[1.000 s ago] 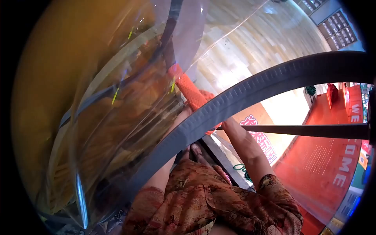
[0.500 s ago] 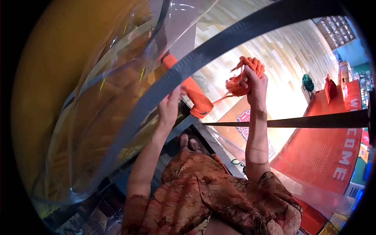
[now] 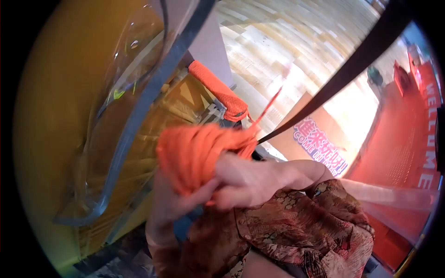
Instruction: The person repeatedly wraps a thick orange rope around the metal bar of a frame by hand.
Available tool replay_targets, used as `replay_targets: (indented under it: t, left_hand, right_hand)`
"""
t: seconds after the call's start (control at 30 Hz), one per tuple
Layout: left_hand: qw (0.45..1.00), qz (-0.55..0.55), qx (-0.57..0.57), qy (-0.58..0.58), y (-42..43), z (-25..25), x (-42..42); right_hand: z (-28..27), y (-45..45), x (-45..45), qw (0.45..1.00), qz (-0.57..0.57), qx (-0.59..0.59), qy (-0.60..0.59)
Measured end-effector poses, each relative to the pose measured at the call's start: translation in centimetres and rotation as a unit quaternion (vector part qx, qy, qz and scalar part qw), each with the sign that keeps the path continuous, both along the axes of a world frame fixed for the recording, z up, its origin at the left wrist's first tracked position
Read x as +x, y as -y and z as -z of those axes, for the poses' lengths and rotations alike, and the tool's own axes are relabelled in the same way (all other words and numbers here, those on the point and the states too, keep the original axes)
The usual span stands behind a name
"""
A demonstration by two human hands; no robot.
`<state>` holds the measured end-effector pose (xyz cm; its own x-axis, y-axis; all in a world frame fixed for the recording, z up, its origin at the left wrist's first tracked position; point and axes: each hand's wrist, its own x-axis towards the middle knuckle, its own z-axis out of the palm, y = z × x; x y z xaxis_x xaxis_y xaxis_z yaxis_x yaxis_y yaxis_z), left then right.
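A thick bundle of orange yarn (image 3: 190, 155) is close in front of me, blurred by motion. My right hand (image 3: 248, 180) is closed on its right side. My left hand (image 3: 178, 201) is below and behind the bundle, its fingers mostly hidden and smeared, so I cannot tell whether it grips the yarn. Beyond the hands, a bar wrapped in orange yarn (image 3: 215, 85) slopes down to the right. A loose orange strand (image 3: 271, 106) rises to the right from near the bar's lower end.
Clear plastic sheeting with a grey edge strip (image 3: 139, 106) hangs at the left before a yellow wall. A dark strap (image 3: 343, 76) crosses the upper right. A brown mat with printed lettering (image 3: 320, 139) lies on the wood floor. At the right is a red WELCOME panel (image 3: 398, 134).
My right hand has brought the yarn bundle down and left, from out over the floor to close before my body. My left hand has left the wrapped bar and come in under the bundle.
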<state>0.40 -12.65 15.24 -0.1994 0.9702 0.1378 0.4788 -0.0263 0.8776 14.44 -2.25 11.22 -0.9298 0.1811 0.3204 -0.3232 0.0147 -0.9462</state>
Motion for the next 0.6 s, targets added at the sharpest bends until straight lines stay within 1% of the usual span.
replay_targets:
  t: [0.03, 0.1, 0.17, 0.2, 0.27, 0.3, 0.37, 0.4, 0.43, 0.47, 0.5, 0.57, 0.6]
  left_hand:
    - [1.0, -0.014, -0.002, -0.011, 1.1, 0.0, 0.1]
    - [0.992, -0.054, 0.019, 0.108, 4.0, 0.7, 1.0]
    - [0.968, -0.076, 0.046, 0.233, 7.6, 1.6, 1.1]
    - [0.953, -0.089, 0.07, 0.281, 9.4, 2.0, 0.9]
    - [0.92, -0.106, 0.124, 0.356, 14.1, 1.9, 0.6]
    - [0.904, -0.107, 0.16, 0.381, 16.6, 1.5, -0.2]
    - [0.88, -0.099, 0.226, 0.407, 21.7, 0.4, -2.3]
    - [0.873, -0.09, 0.255, 0.405, 24.3, -0.3, -3.5]
    - [0.86, -0.134, 0.298, 0.392, 26.4, -0.9, -3.7]
    - [0.853, -0.185, 0.336, 0.354, 27.9, -1.3, -3.8]
    - [0.844, -0.239, 0.364, 0.313, 29.4, -1.7, -3.9]
    - [0.818, -0.349, 0.407, 0.209, 31.8, -2.0, -4.0]
    - [0.801, -0.404, 0.413, 0.155, 32.9, -2.1, -3.9]
  right_hand:
    - [-1.2, -1.0, -0.8, 0.973, -0.198, 0.024, 0.115]
    - [-0.2, 2.2, -1.5, 0.974, -0.201, -0.001, 0.104]
    - [0.8, 4.4, -2.5, 0.974, -0.223, -0.03, -0.024]
    - [1.5, 5.4, -2.7, 0.974, -0.223, -0.031, -0.024]
    - [2.6, 6.5, -2.3, 0.985, -0.116, 0.114, -0.053]
    - [3.4, 6.5, -2.3, 0.985, -0.117, 0.113, -0.054]
    - [5.2, 5.8, -2.5, 0.987, -0.089, 0.045, -0.124]
    - [6.9, 5.3, -3.0, 0.993, -0.045, 0.025, -0.103]
    - [9.2, 4.5, -3.6, 0.997, -0.001, 0.005, -0.082]
    - [11.7, 3.4, -4.4, 0.992, 0.1, 0.014, -0.069]
    - [14.2, 2.3, -5.3, 0.977, 0.203, 0.021, -0.057]
    - [17.7, -0.5, -5.7, 0.942, 0.336, 0.001, 0.002]
    - [19.1, -1.9, -5.6, 0.918, 0.396, -0.005, 0.01]
